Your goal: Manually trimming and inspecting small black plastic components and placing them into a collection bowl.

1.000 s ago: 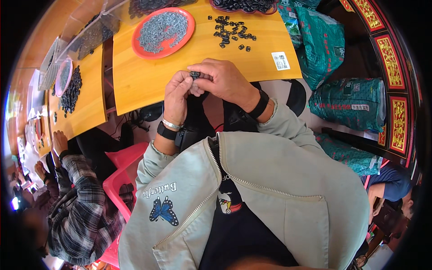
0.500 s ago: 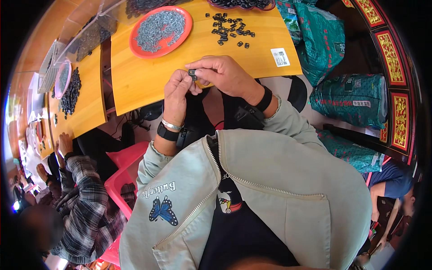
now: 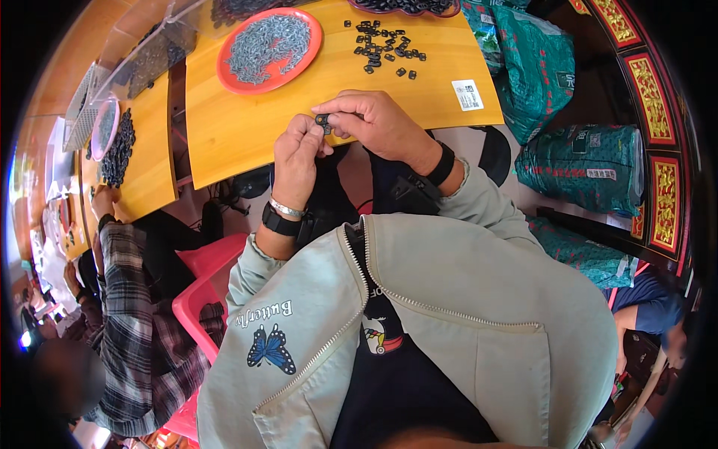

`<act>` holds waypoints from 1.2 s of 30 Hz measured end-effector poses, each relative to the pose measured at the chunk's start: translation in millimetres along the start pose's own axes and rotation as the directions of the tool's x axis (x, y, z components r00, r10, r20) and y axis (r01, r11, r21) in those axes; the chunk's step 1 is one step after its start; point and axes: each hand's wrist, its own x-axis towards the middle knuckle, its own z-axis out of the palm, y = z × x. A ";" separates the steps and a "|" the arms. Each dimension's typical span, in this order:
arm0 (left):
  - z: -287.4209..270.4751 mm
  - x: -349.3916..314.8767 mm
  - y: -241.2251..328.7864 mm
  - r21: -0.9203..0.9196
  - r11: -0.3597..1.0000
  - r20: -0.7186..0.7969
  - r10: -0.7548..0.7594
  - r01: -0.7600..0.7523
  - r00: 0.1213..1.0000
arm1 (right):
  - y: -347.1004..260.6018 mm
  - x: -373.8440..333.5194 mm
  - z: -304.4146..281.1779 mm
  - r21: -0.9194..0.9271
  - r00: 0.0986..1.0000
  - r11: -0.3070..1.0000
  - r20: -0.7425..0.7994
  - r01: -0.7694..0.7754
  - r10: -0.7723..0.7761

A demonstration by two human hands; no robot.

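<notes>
My left hand [image 3: 299,150] and my right hand [image 3: 385,129] meet at the near edge of the yellow table. Both pinch a small black plastic piece [image 3: 322,120] between thumb and fingertips. Its upper face shows what looks like a hole; the fingers cover the rest. Beyond my hands lies a round red plate [image 3: 317,41] heaped with small grey metal screws or pins. To its right, several loose black plastic pieces [image 3: 389,46] of similar look are scattered on the tabletop.
A purple-rimmed tray [image 3: 449,13] of black pieces stands at the far edge. A white label [image 3: 467,95] sticks to the table's right. Green woven sacks [image 3: 580,168] stack on the right. At left, a person in a plaid shirt [image 3: 127,299] sits by a second table [image 3: 153,179] and a pink chair [image 3: 198,299].
The black piece has tilted slightly in my fingers, showing more of its upper face. The person at left has reached farther toward the pile of black pieces on the second table.
</notes>
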 end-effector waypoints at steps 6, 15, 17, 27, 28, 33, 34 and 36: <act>2.0 -1.1 1.7 0.062 0.998 -0.046 0.022 -0.019 0.999 | 1.4 -0.6 1.3 0.040 1.000 0.999 -0.010 -0.026 0.026; 3.2 -1.1 3.1 0.010 1.000 -0.067 0.019 -0.018 0.998 | 5.0 -2.4 8.9 0.019 0.999 0.999 -0.018 0.039 -0.038; 4.1 -1.5 5.2 -0.003 1.000 -0.067 0.004 -0.004 0.998 | 6.9 -3.1 11.7 -0.003 0.997 0.998 -0.043 0.069 -0.069; -1.0 -0.8 4.5 -0.042 0.999 -0.032 -0.032 0.031 0.999 | 1.3 -5.8 12.0 -0.051 0.996 0.997 -0.064 0.056 -0.059; -2.3 -0.4 3.7 -0.047 0.998 -0.015 -0.034 0.033 0.999 | 1.3 -5.8 11.7 -0.068 0.996 0.996 -0.064 0.062 -0.066; -4.3 2.1 5.8 -0.140 0.987 0.034 -0.072 0.076 0.997 | 1.8 -6.2 10.5 -0.089 0.993 0.992 -0.074 0.085 -0.091; -5.0 2.4 6.2 -0.156 0.985 0.050 -0.072 0.079 0.996 | 1.6 -6.2 10.7 -0.095 0.993 0.991 -0.075 0.089 -0.096; -6.9 3.8 3.0 -0.160 0.985 0.068 -0.056 0.067 0.996 | 1.0 -6.7 11.4 -0.086 0.992 0.992 -0.084 0.088 -0.096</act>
